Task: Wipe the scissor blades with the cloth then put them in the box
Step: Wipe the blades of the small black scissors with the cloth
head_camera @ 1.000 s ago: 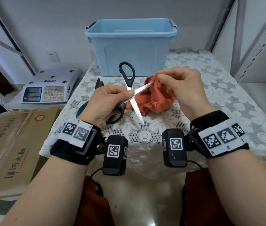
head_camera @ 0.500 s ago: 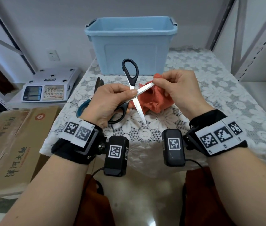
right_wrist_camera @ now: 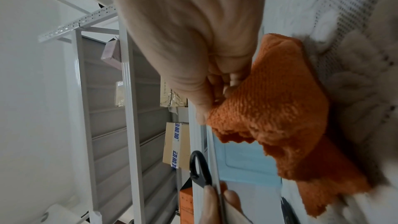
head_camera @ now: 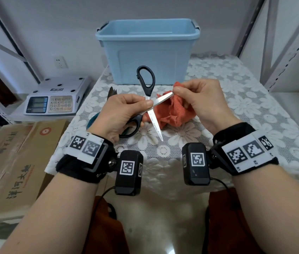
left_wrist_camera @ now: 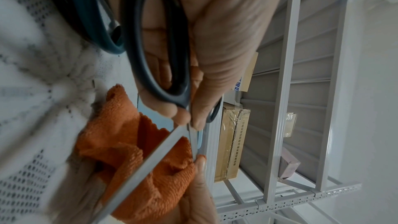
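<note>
Since a moment ago the right hand [head_camera: 202, 103] has slid the orange cloth [head_camera: 174, 112] outward along the upper blade, so its pinch now sits at the blade tip rather than nearer the pivot, and the scissors [head_camera: 149, 105] have lifted a little. The left hand [head_camera: 119, 114] grips the black-handled scissors at the pivot, thumb and forefinger pinched there and the other fingers curled through the lower loop; the upper loop stands up above this hand. The blades are spread: one runs from the left thumb across to the right fingers [head_camera: 179, 91], the other points down toward the person, below and between the two hands. The right hand's fingers are curled, pinching the cloth round the blade tip, with the rest of the cloth hanging bunched beneath the hand, over the lace tablecloth [head_camera: 236, 92]. The blue box [head_camera: 146, 52] stands open beyond both hands, apart from them. A second pair of scissors with teal handles [left_wrist_camera: 92, 14] lies on the tablecloth just under and behind the left hand
</note>
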